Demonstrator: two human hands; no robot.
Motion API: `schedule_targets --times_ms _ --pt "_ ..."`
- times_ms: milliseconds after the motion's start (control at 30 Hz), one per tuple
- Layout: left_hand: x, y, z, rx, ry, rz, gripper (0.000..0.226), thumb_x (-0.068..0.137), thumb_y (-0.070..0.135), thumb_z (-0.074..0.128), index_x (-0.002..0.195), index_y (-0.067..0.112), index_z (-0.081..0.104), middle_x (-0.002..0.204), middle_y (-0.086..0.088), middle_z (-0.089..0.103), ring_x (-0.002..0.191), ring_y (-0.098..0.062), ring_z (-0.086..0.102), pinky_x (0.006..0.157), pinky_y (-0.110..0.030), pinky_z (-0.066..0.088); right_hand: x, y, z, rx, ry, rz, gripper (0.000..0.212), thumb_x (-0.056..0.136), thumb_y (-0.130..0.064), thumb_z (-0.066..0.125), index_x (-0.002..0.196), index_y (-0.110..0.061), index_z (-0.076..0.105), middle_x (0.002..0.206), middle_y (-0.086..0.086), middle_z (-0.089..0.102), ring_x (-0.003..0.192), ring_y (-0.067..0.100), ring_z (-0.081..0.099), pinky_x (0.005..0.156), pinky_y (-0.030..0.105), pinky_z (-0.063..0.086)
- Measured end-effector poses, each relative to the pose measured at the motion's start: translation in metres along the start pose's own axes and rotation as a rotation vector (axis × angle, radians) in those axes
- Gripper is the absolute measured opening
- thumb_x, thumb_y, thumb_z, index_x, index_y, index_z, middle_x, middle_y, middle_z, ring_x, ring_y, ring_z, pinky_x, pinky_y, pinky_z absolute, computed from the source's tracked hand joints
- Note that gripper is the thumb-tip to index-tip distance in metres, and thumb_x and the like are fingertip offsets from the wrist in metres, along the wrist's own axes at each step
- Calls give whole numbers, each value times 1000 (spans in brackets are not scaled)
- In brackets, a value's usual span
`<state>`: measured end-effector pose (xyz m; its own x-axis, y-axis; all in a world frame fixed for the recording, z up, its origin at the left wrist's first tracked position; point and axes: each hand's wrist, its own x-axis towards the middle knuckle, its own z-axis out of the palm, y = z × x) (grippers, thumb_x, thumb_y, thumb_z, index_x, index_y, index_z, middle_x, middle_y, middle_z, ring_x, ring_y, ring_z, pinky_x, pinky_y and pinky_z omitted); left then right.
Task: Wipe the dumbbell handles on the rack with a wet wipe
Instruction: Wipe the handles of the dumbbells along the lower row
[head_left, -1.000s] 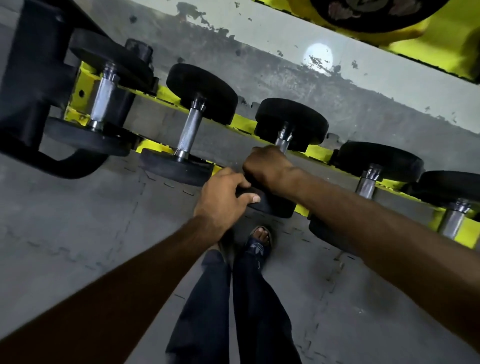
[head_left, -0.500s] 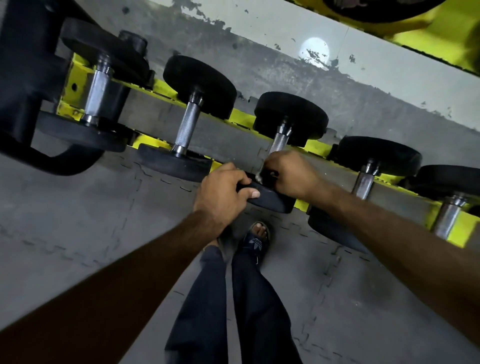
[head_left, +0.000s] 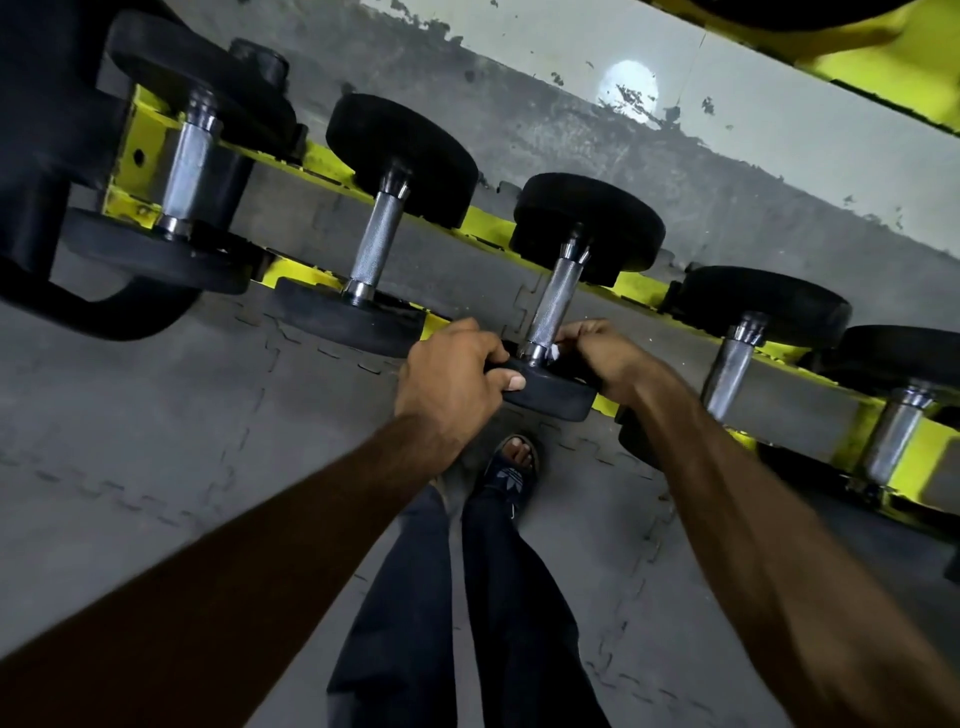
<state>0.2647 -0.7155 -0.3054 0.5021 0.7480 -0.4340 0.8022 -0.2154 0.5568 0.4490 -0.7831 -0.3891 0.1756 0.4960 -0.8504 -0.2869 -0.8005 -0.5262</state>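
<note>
"Grey puzzle-mat floor (head_left: 156, 415), scuffed wall (head_left: 571, 130), yellow rack (head_left: 930, 457) — where's the wipe (head_left: 555, 353)?"

"It sits at the near end of the middle handle (head_left: 553, 306), pinched in the right hand (head_left: 605, 356); the left hand (head_left: 452, 376) curls over the near plate (head_left: 550, 397)."

"Risk?"

"That plate may roll on the rack if the grip slackens — toes (head_left: 517, 452) are right below. Such a small wipe could also slip from the fingertips on knurled steel."

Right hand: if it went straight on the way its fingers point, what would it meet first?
Probably the middle dumbbell's handle at its near end: the right hand, pinching a white wipe, sits just beside it.
</note>
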Motion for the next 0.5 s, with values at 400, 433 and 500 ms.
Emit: schedule_targets --times_ms 400,433,500 --pt "-6 3 -3 142 11 82 22 85 41 75 101 31 65 100 13 57 90 -8 54 70 -27 37 -32 -2 -4 -3 193 -148 15 77 7 76 76 -8 73 67 3 73 64 19 67 68 32 59" --pt "-7 3 -3 144 10 83 21 85 42 75 100 31 65 100 13 57 90 -8 53 70 -27 37 -37 -1 -3 -39 196 -245 17 77 6 77 77 -11 74 70 1 74 67 18 69 70 33 59" --pt "-6 3 -3 151 -2 77 22 85 44 74 100 31 65 100 13 56 89 -6 49 70 -27 37 -39 -5 -1 -112 259 -453 18 79 3 78 80 -15 76 79 0 75 74 16 71 72 30 61"
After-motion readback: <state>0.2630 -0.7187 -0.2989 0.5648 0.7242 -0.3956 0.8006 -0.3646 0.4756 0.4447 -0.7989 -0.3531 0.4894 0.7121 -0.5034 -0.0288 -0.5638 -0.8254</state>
